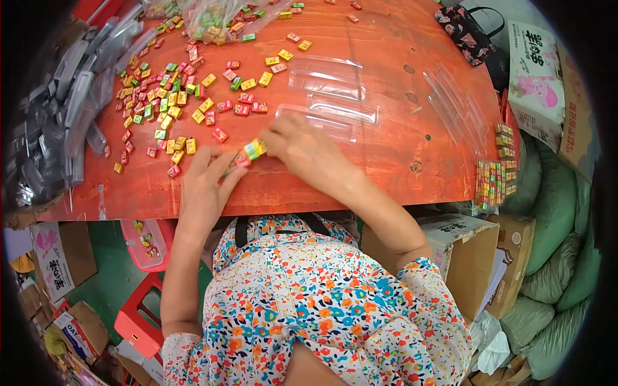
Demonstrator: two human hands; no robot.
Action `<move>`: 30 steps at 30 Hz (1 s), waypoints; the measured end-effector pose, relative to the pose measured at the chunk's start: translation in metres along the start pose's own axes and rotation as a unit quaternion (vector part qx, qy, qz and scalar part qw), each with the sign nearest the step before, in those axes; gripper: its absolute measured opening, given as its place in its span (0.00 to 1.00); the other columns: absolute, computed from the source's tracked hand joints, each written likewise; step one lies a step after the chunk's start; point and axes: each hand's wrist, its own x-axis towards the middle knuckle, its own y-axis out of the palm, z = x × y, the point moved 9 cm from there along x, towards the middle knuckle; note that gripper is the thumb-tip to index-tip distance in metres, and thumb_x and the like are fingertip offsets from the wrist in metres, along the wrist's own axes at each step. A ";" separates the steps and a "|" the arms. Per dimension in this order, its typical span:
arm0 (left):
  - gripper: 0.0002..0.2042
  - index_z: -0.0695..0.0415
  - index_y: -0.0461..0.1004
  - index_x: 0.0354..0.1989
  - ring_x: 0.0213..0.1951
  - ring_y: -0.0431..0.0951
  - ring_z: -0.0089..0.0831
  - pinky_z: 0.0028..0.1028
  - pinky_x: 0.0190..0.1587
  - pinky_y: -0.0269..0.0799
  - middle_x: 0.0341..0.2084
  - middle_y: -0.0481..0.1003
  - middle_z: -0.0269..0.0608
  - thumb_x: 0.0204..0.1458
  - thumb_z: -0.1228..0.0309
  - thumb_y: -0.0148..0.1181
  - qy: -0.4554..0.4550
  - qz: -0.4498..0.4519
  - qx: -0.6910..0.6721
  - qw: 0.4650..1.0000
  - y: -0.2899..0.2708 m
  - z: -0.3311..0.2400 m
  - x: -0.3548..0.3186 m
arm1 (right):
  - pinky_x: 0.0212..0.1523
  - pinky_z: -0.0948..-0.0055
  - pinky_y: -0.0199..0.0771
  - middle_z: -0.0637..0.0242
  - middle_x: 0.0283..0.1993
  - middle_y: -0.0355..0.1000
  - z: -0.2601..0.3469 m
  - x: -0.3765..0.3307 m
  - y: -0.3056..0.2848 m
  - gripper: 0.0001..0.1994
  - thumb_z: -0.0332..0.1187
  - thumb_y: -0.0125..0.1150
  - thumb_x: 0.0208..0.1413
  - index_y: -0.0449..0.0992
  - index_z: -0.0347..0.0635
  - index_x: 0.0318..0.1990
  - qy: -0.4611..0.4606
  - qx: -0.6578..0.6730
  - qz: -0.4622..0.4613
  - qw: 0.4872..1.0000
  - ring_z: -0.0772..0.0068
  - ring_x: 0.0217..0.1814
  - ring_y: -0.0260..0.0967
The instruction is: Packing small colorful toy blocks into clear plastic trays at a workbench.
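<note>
A short row of small red, yellow and green boxes (253, 151) is held just above the near part of the red table (373, 174). Its left end, a red box, is pinched by the fingers of my left hand (205, 179). My right hand (308, 151) grips the yellow end, its fingers curled over it. Loose little boxes (168, 109) in the same colours lie scattered on the table to the left and beyond my hands. Past my right hand lie several clear plastic trays (326, 77).
A heap of clear plastic sleeves (77, 83) covers the table's left side. Clear strips (450, 103) and filled packs of boxes (492, 183) lie at the right. Farther off are a clear bag (212, 19) and a black floral bag (463, 32). Cartons (534, 83) and a red stool (140, 318) surround the table.
</note>
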 end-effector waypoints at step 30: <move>0.44 0.66 0.58 0.66 0.70 0.55 0.44 0.41 0.71 0.48 0.67 0.58 0.54 0.54 0.37 0.51 0.246 0.072 0.186 0.949 0.125 -0.045 0.157 | 0.71 0.59 0.54 0.52 0.70 0.58 -0.174 -0.015 -0.041 0.28 0.46 0.51 0.65 0.62 0.39 0.66 0.140 -0.066 -0.016 0.988 0.52 0.73 0.54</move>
